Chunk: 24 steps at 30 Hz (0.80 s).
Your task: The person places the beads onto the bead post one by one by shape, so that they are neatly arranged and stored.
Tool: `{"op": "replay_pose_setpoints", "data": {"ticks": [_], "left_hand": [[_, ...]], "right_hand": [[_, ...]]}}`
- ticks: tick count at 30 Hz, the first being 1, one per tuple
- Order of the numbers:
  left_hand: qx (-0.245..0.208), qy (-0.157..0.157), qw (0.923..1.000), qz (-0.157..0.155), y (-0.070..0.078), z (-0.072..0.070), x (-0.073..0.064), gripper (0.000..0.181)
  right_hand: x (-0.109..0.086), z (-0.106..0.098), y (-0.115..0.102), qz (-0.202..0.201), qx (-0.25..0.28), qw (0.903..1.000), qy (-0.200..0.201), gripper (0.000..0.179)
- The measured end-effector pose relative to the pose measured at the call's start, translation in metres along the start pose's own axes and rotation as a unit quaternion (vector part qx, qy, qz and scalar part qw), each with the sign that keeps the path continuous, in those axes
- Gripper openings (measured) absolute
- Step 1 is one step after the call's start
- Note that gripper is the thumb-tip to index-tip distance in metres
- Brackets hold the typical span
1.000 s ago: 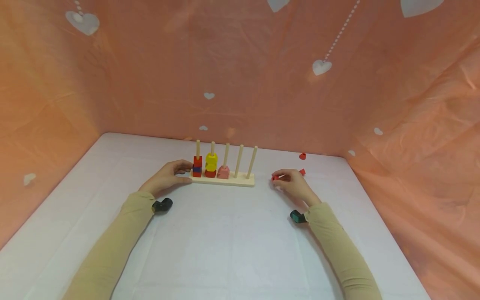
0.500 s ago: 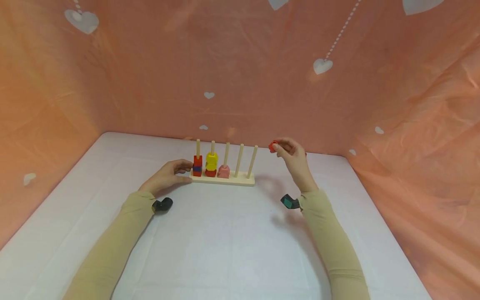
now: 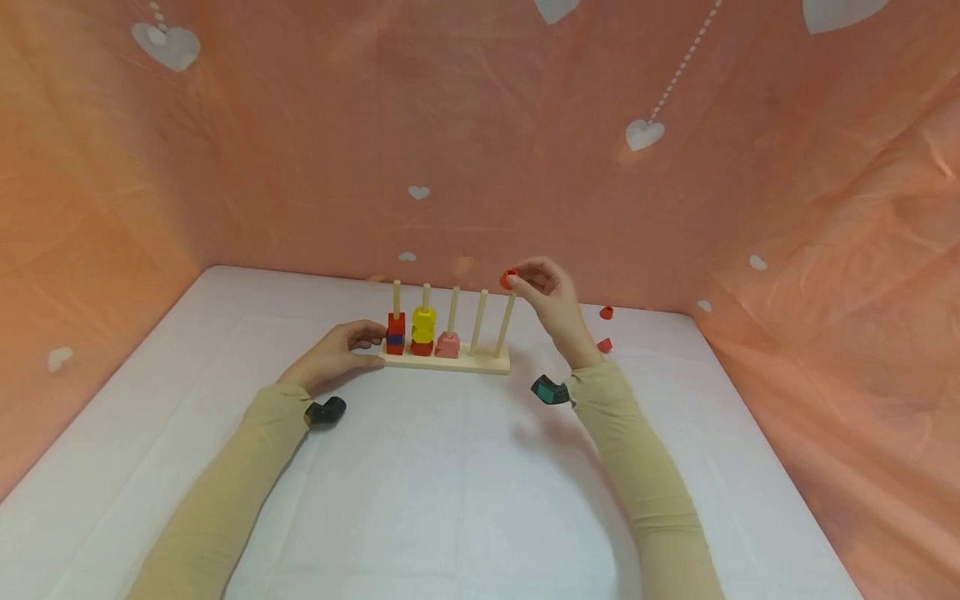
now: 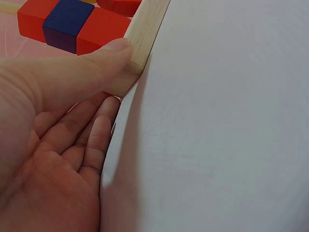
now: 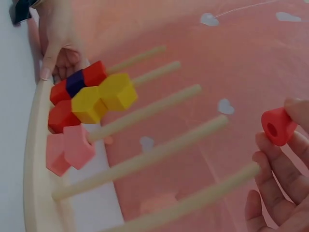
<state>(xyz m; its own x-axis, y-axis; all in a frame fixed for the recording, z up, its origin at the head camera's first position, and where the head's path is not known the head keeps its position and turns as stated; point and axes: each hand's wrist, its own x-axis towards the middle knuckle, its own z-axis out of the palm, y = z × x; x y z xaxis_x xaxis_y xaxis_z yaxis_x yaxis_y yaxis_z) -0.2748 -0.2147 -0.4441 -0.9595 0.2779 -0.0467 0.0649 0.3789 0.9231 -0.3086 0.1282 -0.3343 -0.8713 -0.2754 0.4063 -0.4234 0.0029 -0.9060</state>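
Note:
A wooden peg stand sits on the table, its upright pegs in a row. My left hand holds its left end, thumb on the base and fingers at the end face. The leftmost peg carries two red cubes with a blue cube between them. Beside these, a red bead and two yellow hexagonal beads are stacked. Two pink beads are on the middle peg. My right hand pinches a red bead, its hole visible, close to the top of the rightmost peg.
Two more red beads, a farther one and a nearer one, lie on the white table right of the stand. A pink cloth with white hearts hangs behind and at both sides.
My right hand has lifted the red bead off the table and carried it up and left to the rightmost peg's top. The left hand and the stand have stayed put.

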Motion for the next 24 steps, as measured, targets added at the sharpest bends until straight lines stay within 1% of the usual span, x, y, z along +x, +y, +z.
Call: {"op": "replay_pose_setpoints", "data": {"ticks": [5,6,12,21,23,24], "left_hand": [[-0.001,-0.001,1.0,-0.006,-0.002,0.0,0.001,0.061],[-0.005,-0.001,0.9999,-0.009,-0.002,0.0,0.001,0.061],[-0.011,-0.003,0.9999,-0.003,-0.002,0.0,0.001,0.061],[-0.008,-0.001,0.9999,-0.007,-0.001,0.001,0.001,0.061],[-0.009,-0.002,0.9999,-0.006,-0.001,0.001,0.001,0.061],[-0.009,-0.002,0.9999,-0.007,-0.001,0.001,0.0,0.061]], "right_hand": [[0.002,0.015,0.004,-0.002,0.01,0.9995,-0.028,0.022],[0.001,0.019,0.001,-0.005,0.009,0.9994,-0.032,0.022],[-0.003,0.033,-0.01,-0.013,-0.011,0.9989,-0.044,0.023],[-0.003,0.037,-0.004,0.004,-0.029,0.9993,-0.024,0.022],[-0.004,0.036,0.0,0.011,-0.032,0.9993,-0.016,0.021],[-0.004,0.035,0.005,0.017,-0.035,0.9992,-0.012,0.021]]}}
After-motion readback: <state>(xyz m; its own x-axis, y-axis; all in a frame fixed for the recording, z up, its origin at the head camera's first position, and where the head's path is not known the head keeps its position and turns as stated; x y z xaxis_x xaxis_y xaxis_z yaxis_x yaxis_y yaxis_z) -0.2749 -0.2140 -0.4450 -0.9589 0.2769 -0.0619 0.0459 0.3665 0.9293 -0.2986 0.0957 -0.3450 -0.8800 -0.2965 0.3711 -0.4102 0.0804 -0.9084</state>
